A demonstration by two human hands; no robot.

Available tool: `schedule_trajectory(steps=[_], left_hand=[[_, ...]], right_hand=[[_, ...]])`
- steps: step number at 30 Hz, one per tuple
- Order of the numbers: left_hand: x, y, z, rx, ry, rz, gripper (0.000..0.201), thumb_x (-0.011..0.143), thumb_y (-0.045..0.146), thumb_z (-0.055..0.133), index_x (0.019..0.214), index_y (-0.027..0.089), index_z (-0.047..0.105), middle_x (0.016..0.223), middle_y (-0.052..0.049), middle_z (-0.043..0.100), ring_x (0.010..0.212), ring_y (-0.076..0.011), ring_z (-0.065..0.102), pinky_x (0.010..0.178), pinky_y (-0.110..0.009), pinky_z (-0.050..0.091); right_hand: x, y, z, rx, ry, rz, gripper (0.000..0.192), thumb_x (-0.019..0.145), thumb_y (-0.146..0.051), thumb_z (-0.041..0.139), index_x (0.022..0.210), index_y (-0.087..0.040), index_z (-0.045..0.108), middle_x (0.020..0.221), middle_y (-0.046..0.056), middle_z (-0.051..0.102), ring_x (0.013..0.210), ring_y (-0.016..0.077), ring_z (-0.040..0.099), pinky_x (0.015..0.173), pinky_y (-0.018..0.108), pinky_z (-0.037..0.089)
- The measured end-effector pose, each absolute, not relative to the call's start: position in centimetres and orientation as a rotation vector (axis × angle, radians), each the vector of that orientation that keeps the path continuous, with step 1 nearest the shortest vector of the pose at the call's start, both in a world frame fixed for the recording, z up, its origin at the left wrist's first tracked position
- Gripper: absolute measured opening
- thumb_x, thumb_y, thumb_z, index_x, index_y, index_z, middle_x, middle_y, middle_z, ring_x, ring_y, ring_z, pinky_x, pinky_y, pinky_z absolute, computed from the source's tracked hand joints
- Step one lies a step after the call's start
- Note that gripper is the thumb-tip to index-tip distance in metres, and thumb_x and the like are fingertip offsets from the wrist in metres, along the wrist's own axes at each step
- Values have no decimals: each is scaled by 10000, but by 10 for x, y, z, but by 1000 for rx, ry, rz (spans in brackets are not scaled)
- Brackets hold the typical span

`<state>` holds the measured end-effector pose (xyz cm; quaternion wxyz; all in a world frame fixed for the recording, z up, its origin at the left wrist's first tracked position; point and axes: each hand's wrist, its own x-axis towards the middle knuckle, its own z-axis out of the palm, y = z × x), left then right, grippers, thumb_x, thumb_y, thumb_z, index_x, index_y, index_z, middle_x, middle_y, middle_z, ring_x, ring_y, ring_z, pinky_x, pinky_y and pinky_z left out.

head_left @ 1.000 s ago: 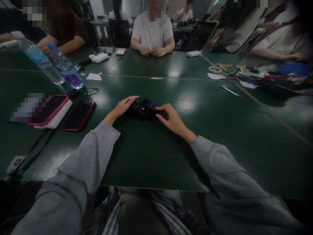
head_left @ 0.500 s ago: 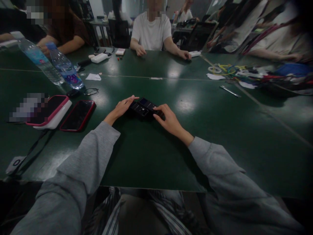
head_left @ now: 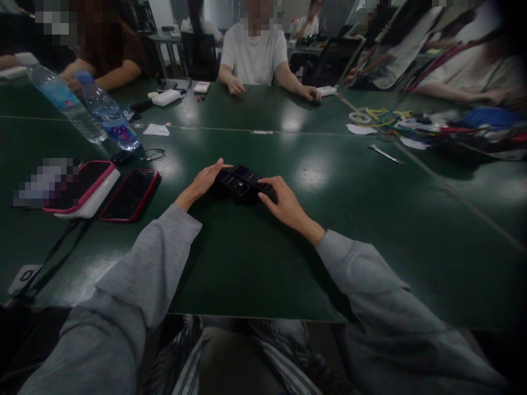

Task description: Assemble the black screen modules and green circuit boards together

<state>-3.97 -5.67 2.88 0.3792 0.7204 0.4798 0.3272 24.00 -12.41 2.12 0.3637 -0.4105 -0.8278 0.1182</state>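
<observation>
Two small black devices [head_left: 235, 184] with dark screens and tiny white marks lie edge to edge on the green table, in front of me. My left hand [head_left: 205, 180] holds their left end, index finger stretched along the far side; its lower fingers are hidden. At the right end, my right hand [head_left: 280, 200] grips the right-hand black device [head_left: 247, 172] between thumb and fingers. The exact kind of device is too dark to make out.
Left of my hands lie a red-cased phone [head_left: 130, 195], a pink-cased phone [head_left: 80, 184] on a white block, and two water bottles [head_left: 111, 118]. A metal tweezer-like tool [head_left: 386, 154] and tangled cables [head_left: 415, 123] are at right. People sit across the table [head_left: 255, 269].
Both hands stay on the black devices in almost the same pose. The whole view has shifted very slightly; nothing else has visibly moved.
</observation>
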Motion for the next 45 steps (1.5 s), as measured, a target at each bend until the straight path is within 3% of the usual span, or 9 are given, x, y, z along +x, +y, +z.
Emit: schedule_trajectory(steps=[8,13,18,26,31,38,45], left_hand=[[-40,-58,34,1746,1216,882,839,943,761,178,1327,184,652,1285,-123,697,1229,-306,616,1135,-519,383],[-37,-73,49,1745,1224,846,805,944,755,224,1301,194,677,1256,-106,719,1242,-314,611,1128,-503,389],[-34,-78,57,1746,1239,842,799,944,751,228,1257,195,709,1222,-105,737,1231,-315,620,1110,-484,411],[-32,-78,54,1737,1245,880,792,946,742,253,1252,174,712,1154,-119,757,1211,-316,634,1112,-490,406],[-33,-77,51,1741,1238,884,812,937,757,259,1235,160,720,1139,-130,761,1205,-319,636,1108,-489,409],[-36,-70,44,1752,1229,924,856,932,770,220,1252,144,709,1211,-146,731,1208,-301,634,1109,-483,414],[-38,-68,44,1760,1202,902,875,918,785,185,1283,172,692,1226,-149,723,1182,-292,653,1074,-459,450]], right_hand=[[220,-134,24,-1223,-2119,6,746,946,-718,464,1509,-248,326,1443,160,454,1358,362,403,1103,582,387],[186,-143,23,-1276,-2224,-48,931,878,-832,436,1569,-255,200,1557,180,333,1474,406,267,1203,634,220],[175,-136,24,-1339,-2111,-15,923,886,-783,504,1569,-245,191,1504,193,395,1427,417,334,1178,671,221],[175,-127,26,-1404,-2099,52,818,854,-604,654,1513,-243,332,1384,187,463,1272,430,455,974,650,460],[176,-125,25,-1410,-2120,59,824,831,-554,693,1489,-186,362,1391,204,450,1276,409,447,991,617,463],[187,-122,25,-1253,-2160,100,774,822,-561,691,1453,-219,402,1356,183,487,1245,385,484,941,589,494],[198,-120,28,-1136,-2225,267,775,811,-533,697,1458,-235,392,1410,178,452,1308,384,443,1020,615,447]])
